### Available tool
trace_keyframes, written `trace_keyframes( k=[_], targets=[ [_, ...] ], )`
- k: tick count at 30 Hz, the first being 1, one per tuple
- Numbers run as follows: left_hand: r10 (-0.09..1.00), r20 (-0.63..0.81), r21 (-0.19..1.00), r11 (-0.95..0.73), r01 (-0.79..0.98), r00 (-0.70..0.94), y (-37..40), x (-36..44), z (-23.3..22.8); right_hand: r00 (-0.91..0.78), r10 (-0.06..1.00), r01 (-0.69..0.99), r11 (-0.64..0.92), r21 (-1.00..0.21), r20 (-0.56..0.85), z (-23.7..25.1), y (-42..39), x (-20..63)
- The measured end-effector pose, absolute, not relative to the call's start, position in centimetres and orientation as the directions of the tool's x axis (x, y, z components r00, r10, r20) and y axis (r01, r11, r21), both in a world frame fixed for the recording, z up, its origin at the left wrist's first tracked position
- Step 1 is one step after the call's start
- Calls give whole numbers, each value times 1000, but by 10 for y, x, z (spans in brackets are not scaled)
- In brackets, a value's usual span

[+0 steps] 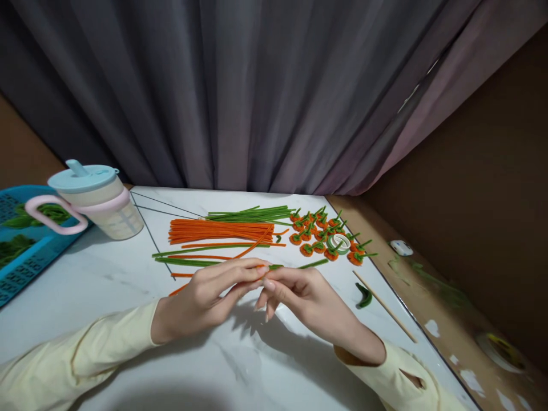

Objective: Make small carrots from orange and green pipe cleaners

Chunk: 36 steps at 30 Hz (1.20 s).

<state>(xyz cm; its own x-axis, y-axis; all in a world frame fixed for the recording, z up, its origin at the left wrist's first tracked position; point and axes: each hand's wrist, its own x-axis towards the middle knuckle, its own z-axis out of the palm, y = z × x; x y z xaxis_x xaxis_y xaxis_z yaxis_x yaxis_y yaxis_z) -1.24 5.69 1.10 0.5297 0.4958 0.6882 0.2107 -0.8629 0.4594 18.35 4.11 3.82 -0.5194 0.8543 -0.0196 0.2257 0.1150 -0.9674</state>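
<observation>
My left hand and my right hand meet fingertip to fingertip over the front of the white table. A bit of orange pipe cleaner shows between the left thumb and fingers, its remaining shape hidden. The right thumb and index finger pinch at the same spot, the other fingers loosely curled. Just behind the hands lie loose green pipe cleaners and a thick bundle of orange pipe cleaners. Farther back is a green bundle. Several small orange pumpkin-like pieces with green stems stand to the right.
A roll of tape rests among the orange pieces. Right of my hands are a thin wooden stick and a curled dark green piece. At left stand a lidded cup and a blue basket. Grey curtains hang behind.
</observation>
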Motion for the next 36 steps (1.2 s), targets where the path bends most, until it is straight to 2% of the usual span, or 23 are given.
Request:
trace_keyframes(
  k=[6, 10, 13, 16, 22, 25, 28, 33, 36],
  targets=[
    [715, 534, 643, -690, 332, 451, 55, -6, 7, -448, 890, 401, 282, -872, 82, 37, 41, 183],
    [757, 513, 691, -644, 329, 404, 53, -4, 4, -465, 883, 446, 298, -844, 66, 36, 42, 185],
    [748, 546, 677, -660, 327, 379, 52, -3, 1, -459, 888, 415, 231, -880, 16, 35, 42, 184],
    [703, 624, 614, -711, 344, 341, 51, -1, -5, -428, 904, 393, 183, -901, -4, 34, 42, 180],
    [473, 776, 323, -866, 382, 417, 51, -1, -12, -348, 938, 435, 155, -887, -6, 26, 37, 172],
    [406, 792, 246, -896, 370, 456, 51, 0, -15, -316, 948, 461, 170, -871, 18, 20, 37, 168],
    [401, 783, 223, -894, 388, 475, 52, -1, -18, -302, 952, 499, 201, -843, 48, 15, 40, 167],
    [497, 732, 305, -851, 428, 465, 55, 0, -18, -392, 915, 502, 301, -811, 97, 14, 47, 173],
    [505, 734, 319, -847, 425, 454, 56, 1, -15, -421, 900, 503, 333, -797, 110, 15, 50, 176]
  ],
)
